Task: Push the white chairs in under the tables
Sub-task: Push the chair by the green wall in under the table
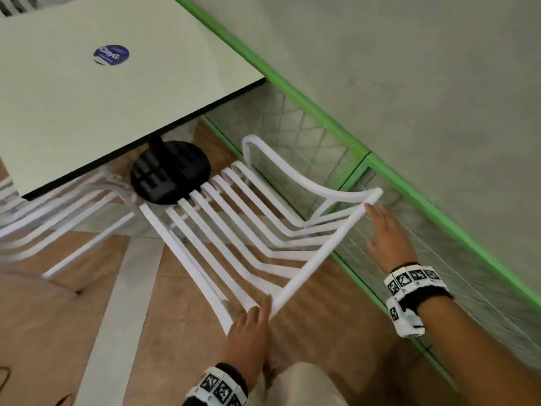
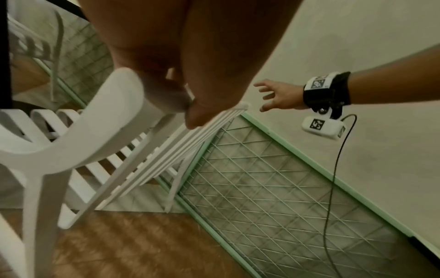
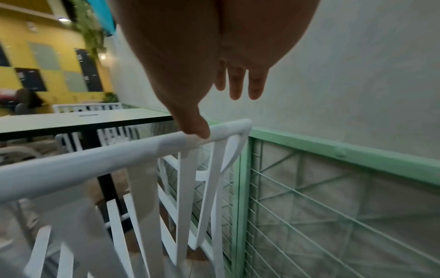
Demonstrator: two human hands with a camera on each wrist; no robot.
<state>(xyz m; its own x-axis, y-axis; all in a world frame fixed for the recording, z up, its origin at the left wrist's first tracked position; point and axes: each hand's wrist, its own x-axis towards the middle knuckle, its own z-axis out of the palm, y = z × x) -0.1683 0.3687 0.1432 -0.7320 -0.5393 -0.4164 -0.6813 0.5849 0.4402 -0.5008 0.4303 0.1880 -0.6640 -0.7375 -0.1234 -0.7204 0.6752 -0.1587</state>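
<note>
A white slatted chair (image 1: 234,224) stands between the pale green table (image 1: 87,106) and me, its seat front close to the table's base. My left hand (image 1: 251,326) grips the near corner of the chair's top rail (image 1: 322,250), fingers curled over it (image 2: 188,105). My right hand (image 1: 383,232) is at the far end of that rail with its fingers straight and spread (image 2: 278,96). In the right wrist view only the thumb (image 3: 195,127) touches the rail (image 3: 95,159).
A green-framed wire mesh panel (image 1: 409,218) runs along the wall close on the chair's right. The table's black round base (image 1: 169,174) sits just ahead of the seat. Another white chair (image 1: 58,218) is tucked under the table on the left. A person (image 3: 26,101) sits far off.
</note>
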